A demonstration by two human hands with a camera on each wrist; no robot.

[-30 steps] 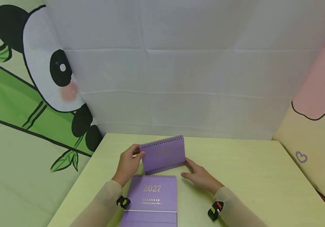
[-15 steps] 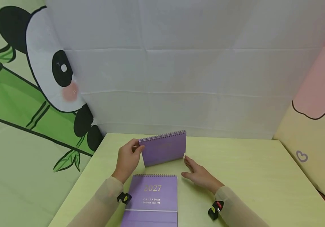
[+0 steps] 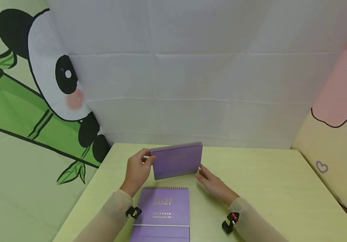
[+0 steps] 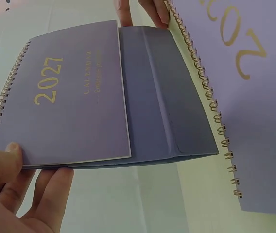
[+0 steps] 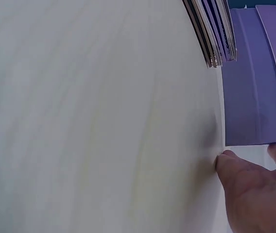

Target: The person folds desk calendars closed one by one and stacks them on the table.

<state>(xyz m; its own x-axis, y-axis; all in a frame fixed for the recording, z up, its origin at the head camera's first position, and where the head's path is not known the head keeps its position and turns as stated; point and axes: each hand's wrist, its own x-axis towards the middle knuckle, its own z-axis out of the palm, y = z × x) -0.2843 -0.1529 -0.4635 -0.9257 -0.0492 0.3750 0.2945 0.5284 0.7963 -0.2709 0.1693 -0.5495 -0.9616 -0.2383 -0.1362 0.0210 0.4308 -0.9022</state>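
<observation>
A purple spiral-bound desk calendar [image 3: 177,161] stands tilted over the far part of the table in the head view. My left hand [image 3: 138,169] pinches its left edge near the spiral, thumb in front and fingers behind. Its gold "2027" cover [image 4: 75,97] and folded stand base [image 4: 160,92] show in the left wrist view. At the lower right corner is my right hand [image 3: 214,186], fingers mostly straight and fingertips right at the edge. A second purple calendar [image 3: 164,208] lies flat in front, its spiral toward the raised one.
Both calendars are over a pale yellow table [image 3: 267,195]. A white cloth backdrop [image 3: 197,84] hangs behind it. Panda-printed fabric [image 3: 52,77] is at the left, pink and cream printed fabric [image 3: 337,101] at the right. Black wrist cameras [image 3: 229,222] are strapped to both sleeves.
The held calendar has moved up and slightly right, away from the flat one. My right hand's fingertips have come closer to its lower right corner. The flat calendar stays put.
</observation>
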